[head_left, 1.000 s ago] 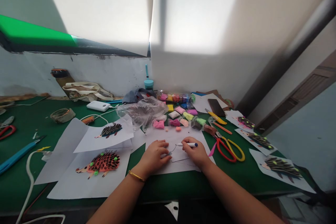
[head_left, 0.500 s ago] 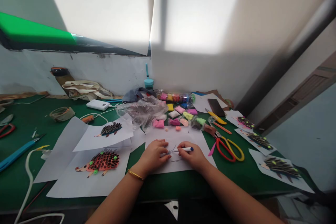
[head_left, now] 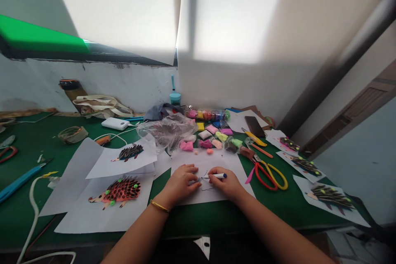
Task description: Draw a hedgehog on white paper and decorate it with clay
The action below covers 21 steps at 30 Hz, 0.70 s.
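My right hand [head_left: 227,183] is closed around a white pen [head_left: 219,176] with a dark blue end, its tip on a white sheet [head_left: 188,159]. A few thin lines show on that sheet between my hands. My left hand [head_left: 182,182] lies on the sheet's left part, fingers pointing right, near the pen tip; something small and pale shows under its fingertips, too small to name. Two small orange-pink clay bits [head_left: 210,151] rest near the sheet's top edge.
Left stand papers with hedgehog figures [head_left: 120,192], a white power bank [head_left: 115,123] and a blue cutter [head_left: 21,182]. Clay packets [head_left: 204,134] and a plastic bag [head_left: 168,130] lie behind. Red-yellow scissors [head_left: 267,175], a phone [head_left: 255,126] and more hedgehog papers [head_left: 332,198] are right.
My right hand and the pen have shifted very slightly to the left. My left hand stays in place on the sheet.
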### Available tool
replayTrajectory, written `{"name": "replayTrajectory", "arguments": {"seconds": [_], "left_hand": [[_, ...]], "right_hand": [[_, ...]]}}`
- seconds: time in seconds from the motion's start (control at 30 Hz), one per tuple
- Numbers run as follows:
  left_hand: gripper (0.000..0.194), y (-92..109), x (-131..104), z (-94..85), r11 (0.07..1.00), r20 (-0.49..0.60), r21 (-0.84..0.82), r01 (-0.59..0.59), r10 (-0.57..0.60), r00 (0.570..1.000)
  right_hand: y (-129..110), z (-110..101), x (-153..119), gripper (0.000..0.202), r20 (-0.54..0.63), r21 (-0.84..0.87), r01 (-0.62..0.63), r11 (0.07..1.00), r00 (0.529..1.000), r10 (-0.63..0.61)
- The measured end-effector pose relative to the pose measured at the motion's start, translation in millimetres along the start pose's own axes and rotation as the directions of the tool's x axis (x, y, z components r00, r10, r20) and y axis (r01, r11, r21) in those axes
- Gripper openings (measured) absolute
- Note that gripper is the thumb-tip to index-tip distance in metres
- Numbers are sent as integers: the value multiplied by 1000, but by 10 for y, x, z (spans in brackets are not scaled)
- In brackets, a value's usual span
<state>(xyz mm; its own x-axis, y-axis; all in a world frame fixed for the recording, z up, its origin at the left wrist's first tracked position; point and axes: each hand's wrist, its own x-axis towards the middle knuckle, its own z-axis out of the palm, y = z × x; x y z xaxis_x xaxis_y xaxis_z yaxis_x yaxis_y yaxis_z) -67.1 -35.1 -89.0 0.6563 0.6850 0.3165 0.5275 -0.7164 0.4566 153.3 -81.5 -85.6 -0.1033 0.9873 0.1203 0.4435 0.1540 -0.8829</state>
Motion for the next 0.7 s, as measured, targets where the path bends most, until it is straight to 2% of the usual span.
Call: {"name": "replayTrajectory", "arguments": {"seconds": [0.27, 0.7], "left_hand": [[6, 8, 3, 0, 1000, 16, 4, 10, -10, 1000], [7, -9, 4, 10, 1000, 13, 1, 9, -9, 1000]], "right_hand": [[46, 13, 4, 19, 8, -7, -16, 1000, 1000, 16], [-29, -4, 3, 17, -4, -26, -26, 999, 1000, 26]]}}
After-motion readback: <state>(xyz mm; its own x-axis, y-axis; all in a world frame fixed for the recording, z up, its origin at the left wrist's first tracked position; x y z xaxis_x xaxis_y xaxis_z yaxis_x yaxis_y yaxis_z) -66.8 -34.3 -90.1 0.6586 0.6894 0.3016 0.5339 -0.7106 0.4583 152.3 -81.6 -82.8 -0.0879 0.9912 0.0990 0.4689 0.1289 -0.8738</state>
